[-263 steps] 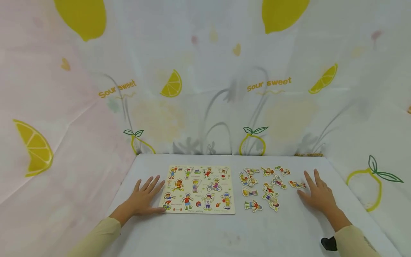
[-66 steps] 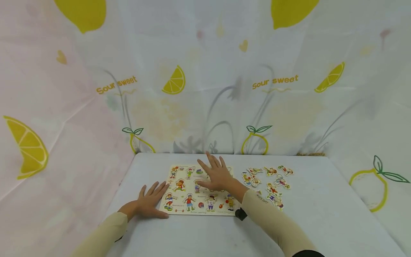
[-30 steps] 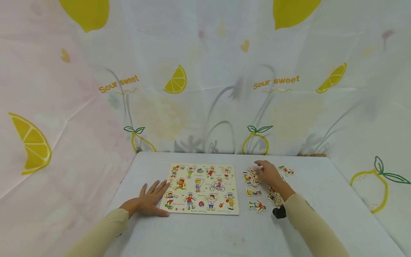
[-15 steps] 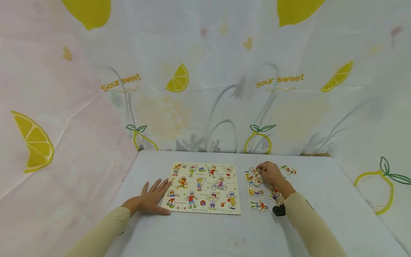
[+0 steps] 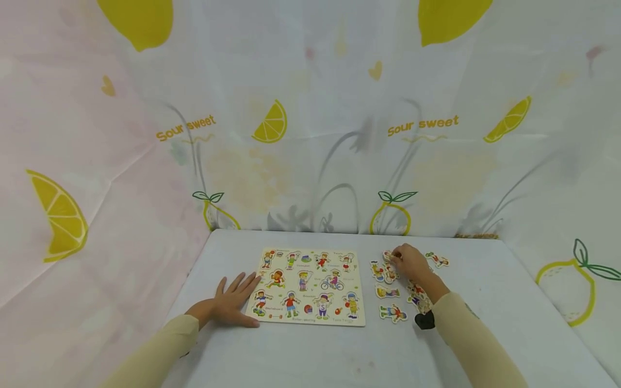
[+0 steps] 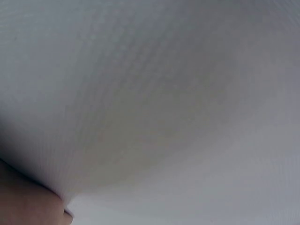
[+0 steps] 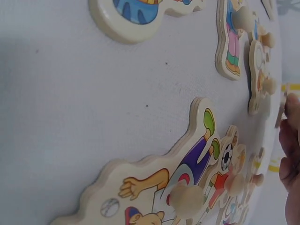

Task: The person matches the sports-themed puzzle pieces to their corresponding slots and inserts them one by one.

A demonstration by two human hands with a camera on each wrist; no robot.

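The person's left hand lies spread, fingers straight, at the left edge of a pale rectangular wooden board printed with colourful sports figures. The board lies on a white-covered table, left of a loose scatter of cut-out pieces.

The right hand is beyond the board's right edge, thumb and fingers pinching a small, pale-edged wooden figure piece, which appears tilted among its neighbours. The step in hand seems to be picking up this piece while the left hand steadies the board. The next move calls for a firm pinch and a lift clear of the crowded pieces, without dragging any along.

The right wrist view shows what the head view leaves too small to tell: round wooden knobs stand on the pieces, including a purple-trousered figure piece and a pink-trousered one. How the fingers meet the held piece is partly cut off there. The left wrist view shows white cloth and a sliver of hand, with no board.
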